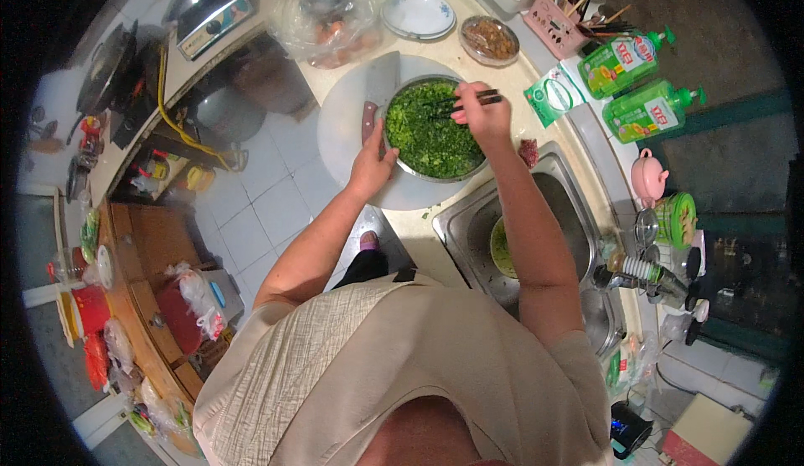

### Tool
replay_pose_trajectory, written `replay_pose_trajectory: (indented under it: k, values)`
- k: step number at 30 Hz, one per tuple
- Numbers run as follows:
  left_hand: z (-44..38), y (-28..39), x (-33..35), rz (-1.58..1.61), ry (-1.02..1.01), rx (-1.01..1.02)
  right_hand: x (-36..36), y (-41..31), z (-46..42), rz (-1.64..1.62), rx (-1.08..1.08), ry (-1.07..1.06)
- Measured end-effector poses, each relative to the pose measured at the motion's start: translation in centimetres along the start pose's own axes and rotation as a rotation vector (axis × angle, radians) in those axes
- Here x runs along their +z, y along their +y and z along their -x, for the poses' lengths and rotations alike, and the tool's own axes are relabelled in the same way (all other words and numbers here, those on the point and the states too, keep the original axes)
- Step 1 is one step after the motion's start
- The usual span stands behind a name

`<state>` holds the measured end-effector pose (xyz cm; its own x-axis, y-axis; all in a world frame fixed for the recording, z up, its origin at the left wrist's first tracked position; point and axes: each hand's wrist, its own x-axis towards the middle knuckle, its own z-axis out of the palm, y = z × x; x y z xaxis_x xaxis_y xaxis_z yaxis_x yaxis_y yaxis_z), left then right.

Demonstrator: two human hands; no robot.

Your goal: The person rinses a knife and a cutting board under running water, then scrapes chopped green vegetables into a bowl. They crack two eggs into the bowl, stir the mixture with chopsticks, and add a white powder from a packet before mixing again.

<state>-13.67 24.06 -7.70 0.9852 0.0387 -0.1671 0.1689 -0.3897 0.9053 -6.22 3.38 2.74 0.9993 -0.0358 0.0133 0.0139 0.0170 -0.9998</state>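
Chopped leafy greens (427, 139) fill a round metal bowl (433, 178), which stands on a round whitish cutting board (342, 120). My right hand (482, 114) grips a pair of dark chopsticks (447, 107), their tips down in the greens. At the bowl's near left side, my left hand (374, 163) holds the rim, with the thumb at the edge and the fingers along the outer wall. A cleaver (382, 80) with a brown handle lies on the board left of the bowl, its handle just beyond my left fingers.
Right of the board is a steel sink (553, 196) holding a bowl with green bits (501, 246). Beyond the board stand stacked white plates (418, 15), a dish of brown food (490, 39) and a plastic bag of eggs (342, 32). Green pump bottles (647, 114) line the right ledge.
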Motion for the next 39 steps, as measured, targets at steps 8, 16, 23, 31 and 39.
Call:
replay_pose_trajectory:
  k: [8,16,23,31,39]
  values:
    - [0.5,0.7,-0.2,-0.049,0.027,0.041,0.8,-0.5,1.5,0.353,-0.219,-0.013]
    - [0.2,0.1,0.0,-0.023,0.021,0.049,-0.2,-0.3,2.6,0.771,-0.481,0.110]
    - [0.2,1.3,-0.6,-0.131,-0.061,0.100,2.8,3.1,4.6,0.344,-0.429,-0.072]
    - [-1.2,0.9,-1.3,-0.269,-0.116,0.133,4.4,1.4,5.5,0.217,-0.297,-0.063]
    - [-1.9,0.6,-0.8,-0.382,0.104,0.296,0.2,0.6,6.9,0.346,-0.229,-0.031]
